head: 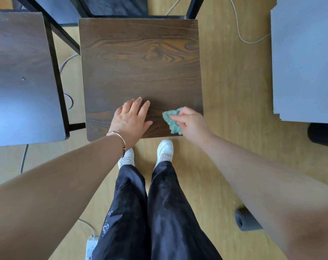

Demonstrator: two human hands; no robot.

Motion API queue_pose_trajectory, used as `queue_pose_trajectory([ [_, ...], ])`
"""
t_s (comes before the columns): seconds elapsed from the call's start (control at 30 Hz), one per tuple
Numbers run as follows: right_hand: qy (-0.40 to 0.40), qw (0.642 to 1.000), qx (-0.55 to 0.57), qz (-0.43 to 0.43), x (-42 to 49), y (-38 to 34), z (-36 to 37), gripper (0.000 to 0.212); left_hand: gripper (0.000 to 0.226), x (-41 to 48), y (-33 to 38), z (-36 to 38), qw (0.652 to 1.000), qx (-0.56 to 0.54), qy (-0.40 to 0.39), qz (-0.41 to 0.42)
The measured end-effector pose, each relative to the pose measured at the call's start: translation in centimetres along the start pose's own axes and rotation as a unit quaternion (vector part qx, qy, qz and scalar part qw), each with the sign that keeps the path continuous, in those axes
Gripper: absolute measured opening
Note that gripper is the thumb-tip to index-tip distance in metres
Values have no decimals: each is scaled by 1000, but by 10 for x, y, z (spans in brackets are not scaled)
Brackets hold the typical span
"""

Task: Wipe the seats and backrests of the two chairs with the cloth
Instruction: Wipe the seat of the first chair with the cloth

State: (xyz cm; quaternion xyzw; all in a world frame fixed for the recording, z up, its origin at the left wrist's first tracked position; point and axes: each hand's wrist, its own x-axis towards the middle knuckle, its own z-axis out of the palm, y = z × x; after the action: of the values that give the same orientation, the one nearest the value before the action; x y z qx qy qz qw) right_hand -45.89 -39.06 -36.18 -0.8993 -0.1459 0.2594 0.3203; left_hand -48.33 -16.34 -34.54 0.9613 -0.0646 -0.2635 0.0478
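On the seat (140, 72), near its front right corner, the right hand (192, 121) pinches the green cloth (171, 122) between thumb and fingers (175, 117). The left hand (130, 121) lies flat just beside it, its fingers straight and slightly spread. A second seat (22, 81) stands near on the left, with black frame bars (63, 32) and a strip of floor (234, 91) between them. A grey panel (305, 62) sits well apart on the right, the wood beyond the hands lies open, and cables (240, 30), a rolled mat (245, 220) and shoes (165, 149) ring the chair.
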Motion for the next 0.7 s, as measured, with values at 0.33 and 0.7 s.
queue_pose_trajectory([
  [0.33,128,975,134,124,183,22,-136,31,67,80,-2,-40,998,2,62,-7],
  [0.7,113,955,217,164,240,19,-143,22,66,139,6,-70,996,-25,85,-15],
])
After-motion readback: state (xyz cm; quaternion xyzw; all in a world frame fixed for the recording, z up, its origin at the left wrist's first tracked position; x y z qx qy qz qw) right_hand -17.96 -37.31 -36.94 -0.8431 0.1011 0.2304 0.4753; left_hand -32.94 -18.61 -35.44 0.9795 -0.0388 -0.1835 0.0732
